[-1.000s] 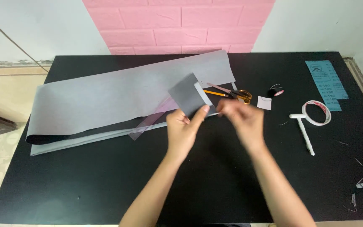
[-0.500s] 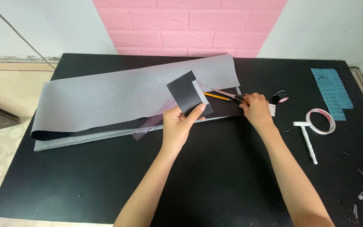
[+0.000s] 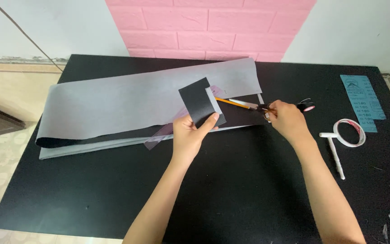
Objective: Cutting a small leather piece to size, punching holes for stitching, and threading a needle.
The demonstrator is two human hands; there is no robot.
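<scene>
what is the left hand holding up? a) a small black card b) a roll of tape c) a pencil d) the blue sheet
a: the left hand pinches a small black card above the grey sheet, while the right hand is over by the pencil and the tape roll lies untouched on the table.
</scene>
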